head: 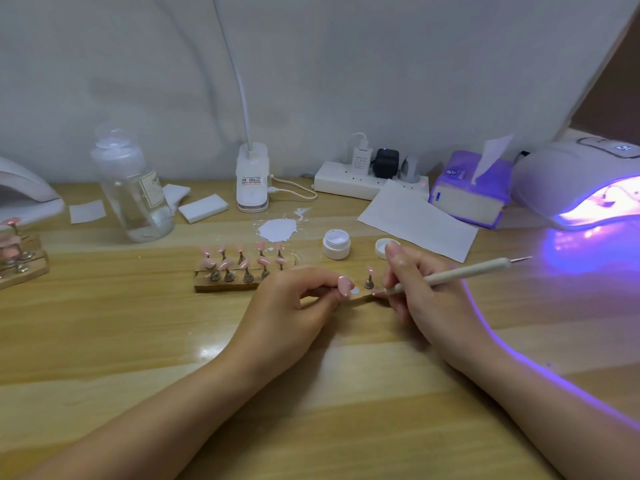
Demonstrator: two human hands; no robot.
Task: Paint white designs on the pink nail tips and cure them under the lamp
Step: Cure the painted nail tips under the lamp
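Note:
My left hand (294,299) pinches a small wooden strip (360,295) that carries a dab of white paint and one pink nail tip on a metal stand (369,277). My right hand (420,289) grips a thin cream brush (464,273) like a pen, its tip down at the strip. Behind the hands a wooden holder (225,284) bears several pink nail tips (242,256) on stands. An open jar of white gel (336,243) and its lid (383,247) stand just beyond. The curing lamp (581,188) glows purple at the right, with something pink inside.
A white paint spill (277,229) marks the table behind the holder. A clear bottle (133,188), white pads (202,207), a clip lamp base (252,180), a power strip (349,183), a sheet of paper (415,220) and a tissue pack (471,192) line the back. Another nail holder (19,254) sits far left.

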